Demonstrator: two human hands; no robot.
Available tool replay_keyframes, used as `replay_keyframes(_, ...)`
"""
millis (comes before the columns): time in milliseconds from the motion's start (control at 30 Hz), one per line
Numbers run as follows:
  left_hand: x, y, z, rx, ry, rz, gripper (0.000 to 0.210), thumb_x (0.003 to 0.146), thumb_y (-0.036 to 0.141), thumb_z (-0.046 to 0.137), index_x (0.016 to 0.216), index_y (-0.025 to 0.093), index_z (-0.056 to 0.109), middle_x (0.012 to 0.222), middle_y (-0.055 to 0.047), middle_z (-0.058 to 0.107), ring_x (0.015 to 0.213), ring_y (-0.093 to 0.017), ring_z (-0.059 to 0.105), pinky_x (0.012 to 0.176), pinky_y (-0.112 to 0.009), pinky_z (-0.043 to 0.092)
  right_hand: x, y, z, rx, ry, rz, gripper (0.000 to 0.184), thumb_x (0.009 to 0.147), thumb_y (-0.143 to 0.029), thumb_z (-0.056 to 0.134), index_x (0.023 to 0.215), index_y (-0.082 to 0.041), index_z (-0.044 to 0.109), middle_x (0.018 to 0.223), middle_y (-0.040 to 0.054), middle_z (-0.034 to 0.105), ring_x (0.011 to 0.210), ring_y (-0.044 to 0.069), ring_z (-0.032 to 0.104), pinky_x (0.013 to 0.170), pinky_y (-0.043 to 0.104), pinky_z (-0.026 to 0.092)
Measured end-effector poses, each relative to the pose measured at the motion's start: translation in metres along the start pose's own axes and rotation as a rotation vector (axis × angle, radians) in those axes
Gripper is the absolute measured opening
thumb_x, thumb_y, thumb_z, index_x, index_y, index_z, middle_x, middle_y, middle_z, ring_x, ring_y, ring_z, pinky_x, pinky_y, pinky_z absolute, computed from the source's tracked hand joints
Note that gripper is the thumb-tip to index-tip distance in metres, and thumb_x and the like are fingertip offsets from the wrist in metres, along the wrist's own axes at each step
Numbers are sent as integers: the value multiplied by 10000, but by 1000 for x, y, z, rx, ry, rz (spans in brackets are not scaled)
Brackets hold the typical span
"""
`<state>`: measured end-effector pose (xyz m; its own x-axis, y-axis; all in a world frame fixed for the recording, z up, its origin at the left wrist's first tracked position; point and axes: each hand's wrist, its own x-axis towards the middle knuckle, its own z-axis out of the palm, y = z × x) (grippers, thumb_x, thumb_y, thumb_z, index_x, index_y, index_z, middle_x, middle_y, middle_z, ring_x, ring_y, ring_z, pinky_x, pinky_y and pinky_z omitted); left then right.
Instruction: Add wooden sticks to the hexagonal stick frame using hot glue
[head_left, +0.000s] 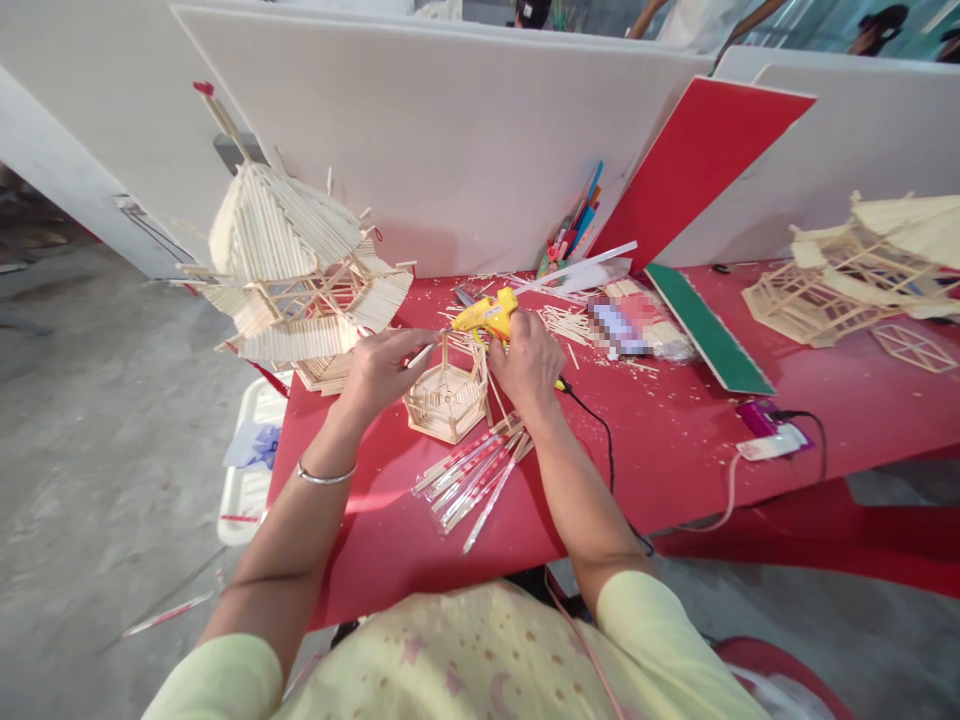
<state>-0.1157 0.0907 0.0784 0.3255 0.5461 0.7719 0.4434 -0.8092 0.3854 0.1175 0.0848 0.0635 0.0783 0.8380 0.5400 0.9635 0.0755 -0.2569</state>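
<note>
My right hand [529, 368] is wrapped round a yellow hot glue gun [487, 313], whose nozzle points left towards my left hand. In my left hand [386, 368], closed in a pinch, is a short pale wooden stick [418, 356]. Below and between the hands stands a small hexagonal stick frame [448, 402] with low railed sides and an upright post near its back. The nozzle is close to the top of that post; whether they touch I cannot tell. Plastic-wrapped chopsticks [472, 475] lie fanned out in front of the frame.
A large stick pavilion model [292, 280] stands at the left, another model [862, 270] at the right. Loose sticks [566, 322] litter the red table [660, 450]. A green board [709, 330], a power strip [772, 440] and the glue gun's black cord [604, 425] lie rightward. White panels [450, 150] rise behind.
</note>
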Motion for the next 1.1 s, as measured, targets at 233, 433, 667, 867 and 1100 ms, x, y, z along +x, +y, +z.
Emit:
replay_keyframes(233, 0, -1, -2, 4, -67, 77, 218, 930, 125, 664, 1099, 189, 785, 982, -79, 827, 754, -146, 763, 667, -232, 573, -30, 7, -20, -3, 53, -4, 365, 962, -333, 576, 1271, -141, 601, 1049, 136, 653, 882, 252, 607, 702, 359, 419)
replay_keyframes(433, 0, -4, -2, 34, -80, 168, 199, 922, 133, 676, 1088, 170, 777, 885, -80, 815, 717, -157, 759, 653, -247, 572, -88, 11, -52, -13, 59, -29, 330, 948, -385, 595, 1198, -172, 623, 960, 93, 671, 825, 239, 615, 652, 330, 382)
replay_keyframes(667, -1, 7, 0, 144, -160, 209, 196, 961, 139, 598, 1030, 196, 773, 822, -49, 785, 707, -142, 738, 625, -238, 553, -113, 15, -62, -37, 51, -40, 309, 929, -394, 632, 1143, -171, 640, 932, 84, 696, 777, 230, 623, 623, 319, 360)
replay_keyframes(867, -1, 12, 0, 160, -198, 207, 210, 965, 134, 571, 990, 200, 769, 799, -44, 763, 697, -136, 707, 621, -245, 533, -112, 13, -60, -14, 41, -46, 330, 948, -390, 604, 1191, -169, 635, 968, 100, 709, 799, 235, 634, 634, 318, 368)
replay_keyframes(1100, -1, 12, 0, 135, -219, 138, 209, 962, 170, 558, 958, 213, 762, 754, -41, 741, 675, -141, 682, 626, -257, 534, -114, 13, -60, 16, 3, -42, 314, 952, -374, 601, 1187, -168, 635, 970, 98, 710, 816, 239, 641, 648, 322, 386)
